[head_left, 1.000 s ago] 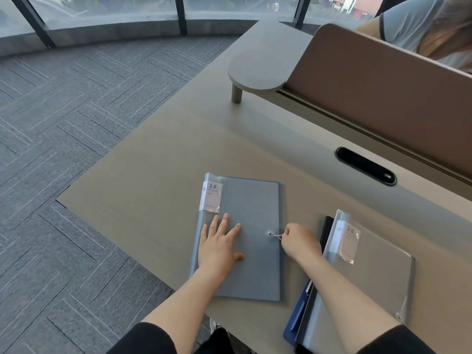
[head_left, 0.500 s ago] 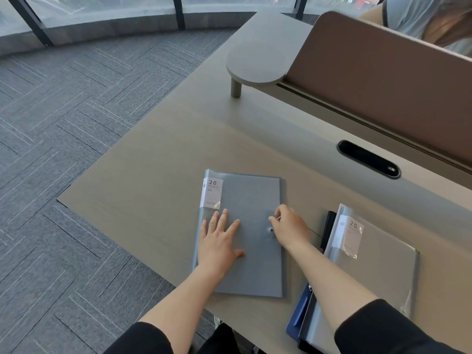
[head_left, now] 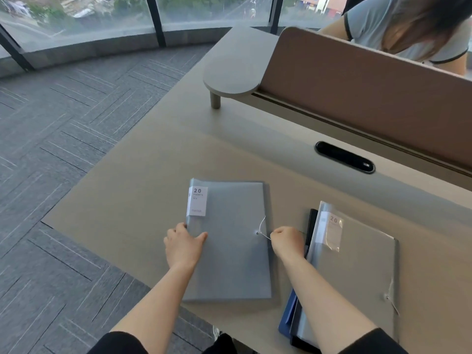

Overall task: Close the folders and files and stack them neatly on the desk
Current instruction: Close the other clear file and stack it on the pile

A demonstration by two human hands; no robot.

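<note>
A closed grey folder [head_left: 229, 238] with a white "20 pockets" label lies flat on the desk [head_left: 143, 200]. My left hand [head_left: 182, 245] grips its left edge, thumb on the cover. My right hand [head_left: 287, 241] is closed on the folder's thin white elastic cord [head_left: 263, 232], which runs from an eyelet near the right edge. To the right lies a stack: a second grey folder [head_left: 357, 272] with the same label on top of a blue file [head_left: 287, 320] and a black one [head_left: 312, 221].
A brown divider panel [head_left: 370, 98] and a small raised shelf [head_left: 232, 70] stand at the back of the desk. A black cable slot [head_left: 344, 157] sits before them. Another person sits behind the panel. Grey carpet lies beyond the desk's left edge.
My left hand has slid from flat on the cover to the folder's left edge. My right hand went onto the cover by the eyelet, then back right, drawing the cord out.
</note>
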